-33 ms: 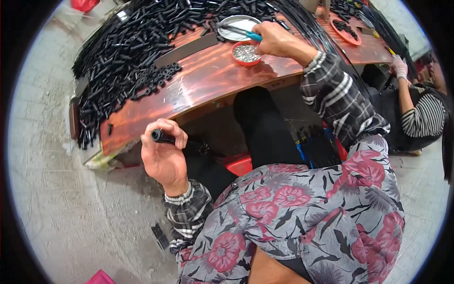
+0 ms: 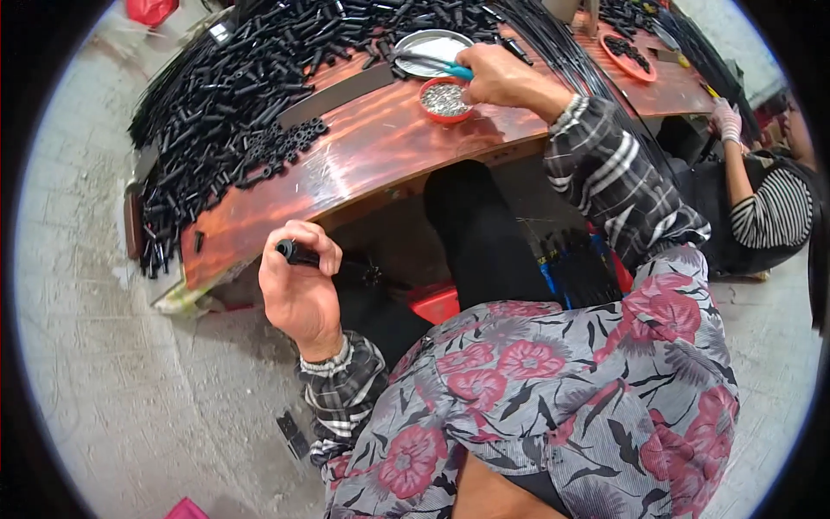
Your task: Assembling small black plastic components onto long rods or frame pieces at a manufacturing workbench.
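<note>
My left hand (image 2: 298,290) is closed around a short black tube (image 2: 296,252), its hollow end showing, in front of the table's near edge. Over the table, my right hand (image 2: 501,80) grips a tool with a teal handle (image 2: 456,71) and a slender grey metal end; its exact kind is unclear. That metal end lies over a round, pale, shallow dish (image 2: 432,43). Just below the tool stands a small red-orange bowl (image 2: 446,100) full of tiny silvery pieces. Fingers hide part of the tool's handle.
A large heap of black tubes (image 2: 233,95) covers the table's left and back, partly behind a flat grey bar (image 2: 337,95). Long black rods (image 2: 562,52) lie to the right. Beyond them is an orange dish (image 2: 629,60) of black parts; a co-worker's gloved hand (image 2: 728,121) works there.
The tool in my right hand has shifted slightly left over the dish. My left hand keeps its hold on the black tube.
</note>
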Demonstrator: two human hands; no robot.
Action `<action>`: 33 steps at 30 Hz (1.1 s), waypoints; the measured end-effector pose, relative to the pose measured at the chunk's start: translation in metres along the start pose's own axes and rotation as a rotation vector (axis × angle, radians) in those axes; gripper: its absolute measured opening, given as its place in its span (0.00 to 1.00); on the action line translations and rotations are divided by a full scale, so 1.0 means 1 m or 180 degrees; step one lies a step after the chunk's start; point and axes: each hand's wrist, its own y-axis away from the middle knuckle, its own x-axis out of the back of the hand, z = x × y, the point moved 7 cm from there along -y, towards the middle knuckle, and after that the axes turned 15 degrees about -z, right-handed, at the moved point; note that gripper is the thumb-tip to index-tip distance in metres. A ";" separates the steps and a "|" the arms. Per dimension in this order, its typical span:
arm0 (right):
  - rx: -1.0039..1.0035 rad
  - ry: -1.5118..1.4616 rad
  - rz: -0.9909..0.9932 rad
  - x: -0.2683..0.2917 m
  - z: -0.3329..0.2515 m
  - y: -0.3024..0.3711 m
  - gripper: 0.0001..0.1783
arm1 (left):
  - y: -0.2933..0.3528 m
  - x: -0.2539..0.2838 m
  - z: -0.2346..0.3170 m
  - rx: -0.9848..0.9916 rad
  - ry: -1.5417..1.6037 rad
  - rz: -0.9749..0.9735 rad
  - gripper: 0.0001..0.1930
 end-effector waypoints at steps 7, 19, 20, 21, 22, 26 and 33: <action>0.0334 0.0229 0.0365 -0.019 -0.010 -0.016 0.07 | 0.001 0.005 -0.015 0.0199 -0.0326 0.0151 0.21; 0.0132 -0.0512 -0.0062 -0.014 0.011 -0.029 0.14 | -0.005 0.017 -0.033 0.0217 -0.0310 0.0471 0.21; 0.0056 -0.0762 -0.0070 -0.014 0.015 -0.027 0.14 | -0.006 0.016 -0.033 0.0204 -0.0337 0.0471 0.21; -0.0016 -0.1012 -0.0079 -0.014 0.020 -0.025 0.13 | -0.006 0.014 -0.034 0.0200 -0.0349 0.0461 0.21; -0.0009 -0.1020 -0.0058 -0.013 0.021 -0.023 0.13 | -0.007 0.012 -0.034 0.0198 -0.0349 0.0467 0.21; 0.0312 -0.2494 -0.0126 -0.015 0.017 -0.008 0.10 | -0.008 0.004 -0.030 0.0190 -0.0409 0.0430 0.21; 0.1396 -0.4737 -0.0268 -0.030 -0.043 0.035 0.10 | -0.005 -0.012 -0.029 0.0101 -0.0380 0.0263 0.17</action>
